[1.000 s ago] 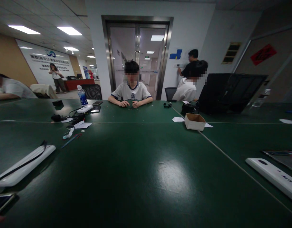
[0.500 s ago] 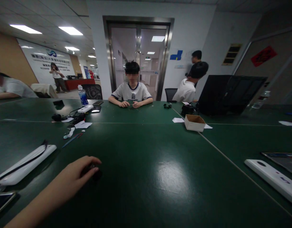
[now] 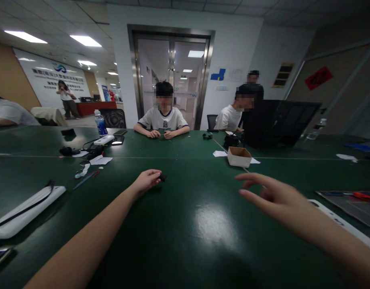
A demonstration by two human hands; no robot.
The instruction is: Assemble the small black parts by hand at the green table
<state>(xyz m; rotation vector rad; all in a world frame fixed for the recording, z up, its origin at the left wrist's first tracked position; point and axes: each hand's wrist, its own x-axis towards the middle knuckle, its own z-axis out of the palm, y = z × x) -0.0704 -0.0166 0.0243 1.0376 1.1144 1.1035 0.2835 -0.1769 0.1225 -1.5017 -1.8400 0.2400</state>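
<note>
My left hand reaches out over the green table, fingers pinched round a small dark object that sits at the fingertips. My right hand hovers above the table to the right, fingers spread and apart, holding nothing. A small open cardboard box stands beyond the right hand, with white paper scraps beside it.
A long white device lies at the left, another white device at the right. A water bottle, phones, cables and papers lie at the far left. A person sits opposite; another sits near a black monitor.
My left arm has stretched forward and to the right, carrying the small dark object. My right hand has come into view from the right. The view has shifted slightly.
</note>
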